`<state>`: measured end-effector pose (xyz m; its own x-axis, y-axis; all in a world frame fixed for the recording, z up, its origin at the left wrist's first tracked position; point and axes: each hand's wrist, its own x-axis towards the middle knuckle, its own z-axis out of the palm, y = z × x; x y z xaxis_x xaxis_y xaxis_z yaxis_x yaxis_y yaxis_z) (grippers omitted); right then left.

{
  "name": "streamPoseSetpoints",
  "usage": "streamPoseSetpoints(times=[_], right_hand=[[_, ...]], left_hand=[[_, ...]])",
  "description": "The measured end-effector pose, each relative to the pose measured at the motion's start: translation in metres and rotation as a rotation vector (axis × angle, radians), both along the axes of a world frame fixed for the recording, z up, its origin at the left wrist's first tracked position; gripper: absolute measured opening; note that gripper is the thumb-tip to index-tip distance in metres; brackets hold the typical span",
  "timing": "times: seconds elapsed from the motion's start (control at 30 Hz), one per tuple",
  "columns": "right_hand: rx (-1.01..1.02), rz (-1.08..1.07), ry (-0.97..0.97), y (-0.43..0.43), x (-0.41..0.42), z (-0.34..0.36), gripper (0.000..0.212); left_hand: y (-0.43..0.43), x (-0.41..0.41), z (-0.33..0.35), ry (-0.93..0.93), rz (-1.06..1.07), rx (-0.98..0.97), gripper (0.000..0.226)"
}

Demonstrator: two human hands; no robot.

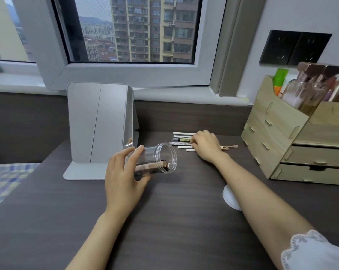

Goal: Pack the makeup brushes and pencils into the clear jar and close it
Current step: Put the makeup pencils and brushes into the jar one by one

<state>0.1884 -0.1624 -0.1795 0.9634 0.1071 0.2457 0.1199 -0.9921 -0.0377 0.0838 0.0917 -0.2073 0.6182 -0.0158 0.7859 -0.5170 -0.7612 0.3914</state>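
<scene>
We are gripping the clear jar in our left hand, tipping it on its side just above the counter, mouth facing right, a few pencils already inside. Our right hand is closing on the brushes and pencils lying farther back.

my left hand grips the clear jar, tipped on its side w/ the open mouth facing right; a few pencils already lie inside. my right hand rests on the row of white-handled brushes and pencils on the dark desk, fingers curled on one. white lid lies near my right forearm. grey folding mirror stands behind the jar, wooden organizer at far right.
</scene>
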Motion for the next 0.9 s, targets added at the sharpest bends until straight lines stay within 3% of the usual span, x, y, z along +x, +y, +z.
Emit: streamPoseSetpoints(times=[0.23, 0.37, 0.57, 0.7, 0.9], right_hand=[[0.062, -0.014, 0.206, -0.001, 0.010, 0.004, 0.021], [0.315, -0.019, 0.106, -0.004, 0.001, -0.003, 0.010], [0.715, -0.042, -0.128, -0.004, -0.019, -0.021, 0.012], [0.974, -0.014, -0.178, -0.011, -0.026, -0.024, 0.005], [1.033, -0.006, -0.178, -0.012, -0.027, -0.022, 0.006]], left_hand=[[0.001, 0.002, -0.001, 0.013, -0.009, -0.006, 0.072], [0.000, 0.002, -0.001, 0.027, -0.013, -0.002, 0.071], [0.001, 0.002, -0.002, 0.038, -0.021, 0.003, 0.074], [0.000, 0.001, -0.003, 0.028, -0.030, 0.021, 0.074], [-0.003, -0.002, -0.003, 0.022, -0.049, 0.043, 0.078]])
